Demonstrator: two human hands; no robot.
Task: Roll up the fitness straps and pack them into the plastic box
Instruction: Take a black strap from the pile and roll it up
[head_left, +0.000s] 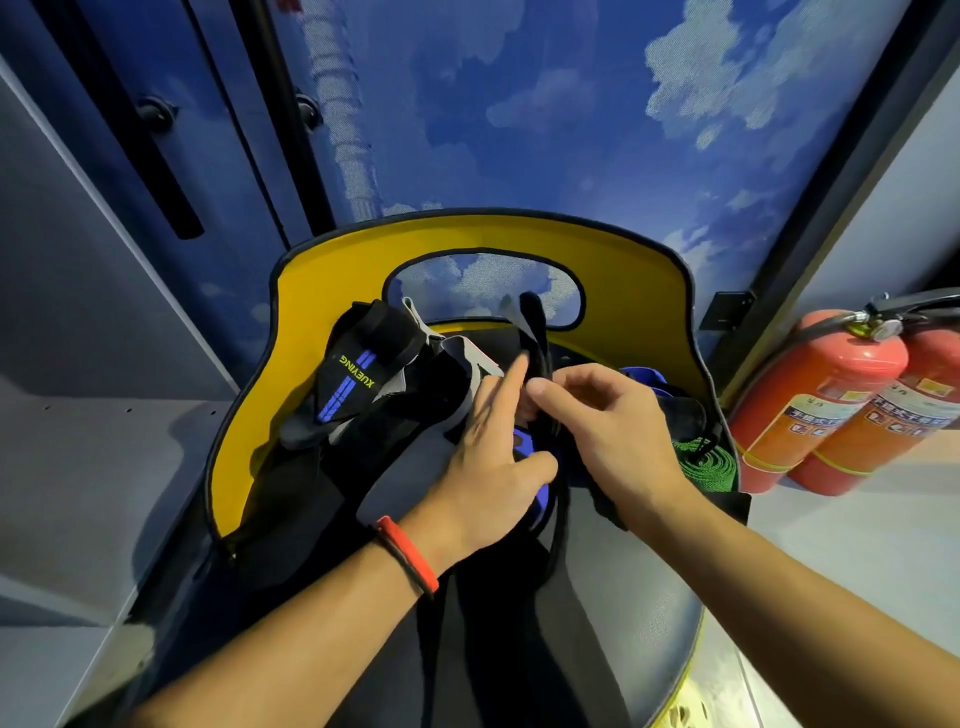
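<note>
Black strap (535, 325) pinched by right hand (610, 415), left hand (488, 457) unclear, two extinguishers (815, 400) nearby.

Heaped on yellow-backed chair (322, 291): wide black strap (353, 384) lettered XUEYING, blue-striped, unrolled, toward seat's left edge; narrow black strap (535, 322) rising upright mid-seat; green strap (706, 467), rolled up, at right edge.

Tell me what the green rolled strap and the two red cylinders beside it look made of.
The green rolled strap: matte woven webbing, probably nylon or polyester; ribbed weave shows. The two red cylinders: likely painted metal, glossy highlights, printed labels.
</note>
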